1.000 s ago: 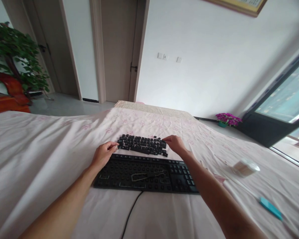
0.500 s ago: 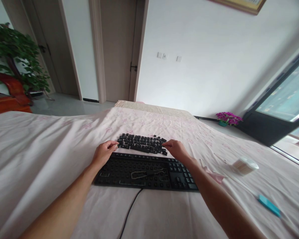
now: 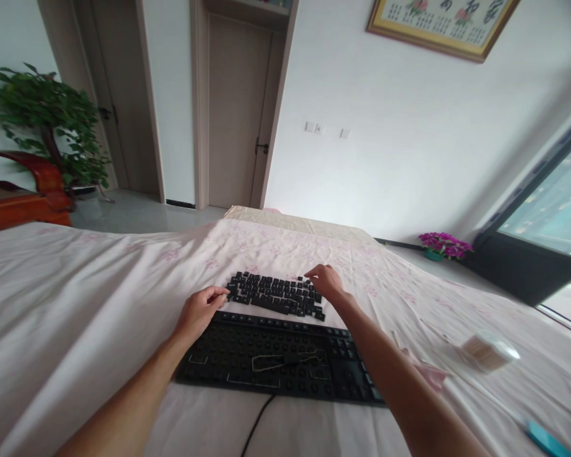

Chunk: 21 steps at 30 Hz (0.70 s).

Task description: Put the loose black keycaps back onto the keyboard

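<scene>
Loose black keycaps [image 3: 269,293] lie in rough rows on the pale bedsheet, just beyond a black keyboard [image 3: 247,346] whose main section is stripped of its caps. My left hand [image 3: 200,312] is closed in a pinch at the left end of the rows, fingertips against a keycap. At the far right corner of the rows is my right hand [image 3: 328,281], its fingers drawn together by a few stray caps; what they hold, if anything, is too small to make out. A wire keycap puller [image 3: 288,360] rests across the bare keyboard.
A cable [image 3: 258,422] runs from the keyboard toward me. On the right lie a clear container of cotton swabs [image 3: 489,351], a pink cloth [image 3: 431,374] and a blue-handled tool [image 3: 547,439]. A potted plant [image 3: 52,120] and a wooden chair [image 3: 38,190] stand far left.
My right hand has shifted from the right side of the keycaps to their far corner. My left hand stays at the left end. The camera view has tilted upward.
</scene>
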Available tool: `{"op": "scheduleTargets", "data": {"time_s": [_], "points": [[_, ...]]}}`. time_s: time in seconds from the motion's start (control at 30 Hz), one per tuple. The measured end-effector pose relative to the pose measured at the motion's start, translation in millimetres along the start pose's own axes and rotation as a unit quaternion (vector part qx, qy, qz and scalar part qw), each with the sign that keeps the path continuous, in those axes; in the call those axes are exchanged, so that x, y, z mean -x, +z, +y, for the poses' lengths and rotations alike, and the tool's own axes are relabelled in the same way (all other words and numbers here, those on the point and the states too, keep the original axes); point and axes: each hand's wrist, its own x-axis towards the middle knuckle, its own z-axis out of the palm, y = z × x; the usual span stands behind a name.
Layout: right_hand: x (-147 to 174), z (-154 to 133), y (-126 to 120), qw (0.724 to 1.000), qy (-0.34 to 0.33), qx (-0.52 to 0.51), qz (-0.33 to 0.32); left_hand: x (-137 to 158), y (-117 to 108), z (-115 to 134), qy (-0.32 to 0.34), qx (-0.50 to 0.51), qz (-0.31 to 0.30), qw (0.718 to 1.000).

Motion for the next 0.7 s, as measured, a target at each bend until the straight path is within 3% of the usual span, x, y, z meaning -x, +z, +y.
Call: {"op": "scheduleTargets", "data": {"time_s": [0.43, 0.7], "points": [[-34.5, -14.2, 21.1, 0.998, -0.014, 0.048, -0.042, 0.3, -0.1, 2.5, 0.001, -0.005, -0.006, 1.000], [-30.9, -25.9, 20.5, 0.998, 0.006, -0.053, -0.036, 0.9, 0.5, 5.3, -0.008, 0.008, -0.005, 1.000]]}}
